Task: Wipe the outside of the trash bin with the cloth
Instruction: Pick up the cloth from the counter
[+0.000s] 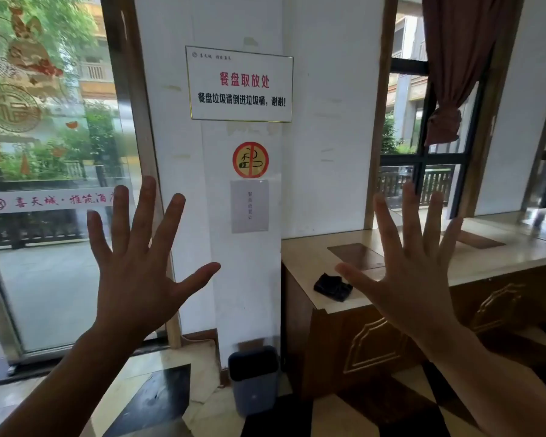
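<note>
Both hands are being held up in front of the camera, backs showing, fingers spread wide and holding nothing. Left hand (139, 275) is hanging before the glass door (44, 184); right hand (413, 279) is hanging before the wooden counter (486, 257). Neither is touching anything.

Cloth (333, 287): a dark crumpled wad, sitting on the counter's near corner, just beside the right thumb as seen from here, toward the left hand and slightly below it. It is looking soft and bunched, not folded.

Trash bin (254, 378): small grey bin with a dark liner at the rim, standing on the floor well below both hands, between them, against the foot of the white pillar (240, 247) and just beside the counter's end panel.

Judgement: wiping is not yet begun; the step in hand is fetching the cloth. The right hand is looking the nearer one for that.

Doing it well, as I am reading it:
- gather the cloth into the palm rather than pinching one corner, so a flat pad is facing the bin
- crouch low, since the bin is sitting far beneath the hands
- steady the rim with the free left hand; a light bin is likely to slide or tip under pressure
- the sides against pillar and counter are hidden, so the bin probably needs pulling clear first
</note>
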